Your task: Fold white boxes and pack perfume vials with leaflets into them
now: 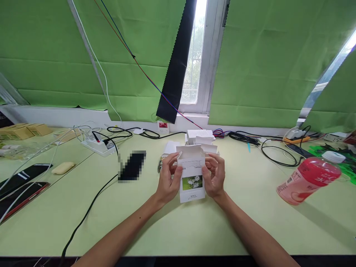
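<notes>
Both forearms are bare to the picture's lower edge, and the left hand [167, 180] and right hand [214, 175] wear nothing.

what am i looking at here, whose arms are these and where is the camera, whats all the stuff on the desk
There is no machine here: these are a person's two bare arms, filmed by one camera worn on their head, looking forward and down. That is why the arms come in from the bottom edge.

The left hand and right hand hold a small white box between them, its top flap open and a flower picture on its front. More white boxes stand just behind it.

On the pale green table lie a pink drink bottle at the right, a white power strip with black cables, and two phones at the left. Green cloth covers the windows behind.
</notes>
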`<state>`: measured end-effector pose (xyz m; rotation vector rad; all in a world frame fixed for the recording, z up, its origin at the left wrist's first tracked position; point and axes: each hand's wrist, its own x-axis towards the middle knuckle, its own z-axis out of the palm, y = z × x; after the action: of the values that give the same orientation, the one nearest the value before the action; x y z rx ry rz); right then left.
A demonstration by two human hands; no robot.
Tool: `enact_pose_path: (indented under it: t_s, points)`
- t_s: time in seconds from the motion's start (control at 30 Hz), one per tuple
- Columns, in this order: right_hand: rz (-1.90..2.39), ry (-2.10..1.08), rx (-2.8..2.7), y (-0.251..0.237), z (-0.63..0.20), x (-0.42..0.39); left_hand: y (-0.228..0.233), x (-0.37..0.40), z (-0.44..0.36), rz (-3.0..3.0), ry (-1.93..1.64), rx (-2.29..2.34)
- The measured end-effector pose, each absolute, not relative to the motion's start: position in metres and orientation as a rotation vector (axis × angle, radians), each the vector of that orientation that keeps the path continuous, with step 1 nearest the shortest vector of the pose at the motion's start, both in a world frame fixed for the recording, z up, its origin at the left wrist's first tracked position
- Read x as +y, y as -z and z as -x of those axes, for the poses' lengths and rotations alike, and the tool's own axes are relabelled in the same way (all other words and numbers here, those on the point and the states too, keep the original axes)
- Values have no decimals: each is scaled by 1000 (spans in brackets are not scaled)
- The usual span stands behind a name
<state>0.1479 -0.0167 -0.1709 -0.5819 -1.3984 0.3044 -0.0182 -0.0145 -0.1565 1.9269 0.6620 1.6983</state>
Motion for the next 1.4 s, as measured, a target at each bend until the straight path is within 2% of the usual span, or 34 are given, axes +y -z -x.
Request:
enact_pose_path:
  t_s: [0.27, 0.63, 1.17, 1.4]
  points:
    - [539, -458, -1458, 170, -150, -17, 160, -15, 16, -1844, -1598, 735]
    - [600, -494, -1469, 174, -153, -14, 160, -15, 17, -1864, -1562, 788]
    - [719, -379, -1422, 163, -152, -16, 159, -21, 16, -1895, -1482, 861]
    - [761, -369, -1422, 160, -151, -18, 155, -20, 15, -1927, -1577, 887]
